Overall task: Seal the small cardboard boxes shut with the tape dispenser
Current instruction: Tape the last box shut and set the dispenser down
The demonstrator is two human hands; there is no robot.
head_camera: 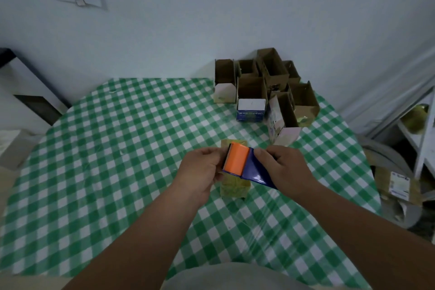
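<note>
Barely started by the look of it: both hands, left hand (pixel 200 167) and right hand (pixel 282 167), grip the tape dispenser (pixel 244 167) over one closed box (pixel 233 187) mid-table (pixel 117 148), while the open boxes (pixel 266 89) wait at the far right edge.
</note>
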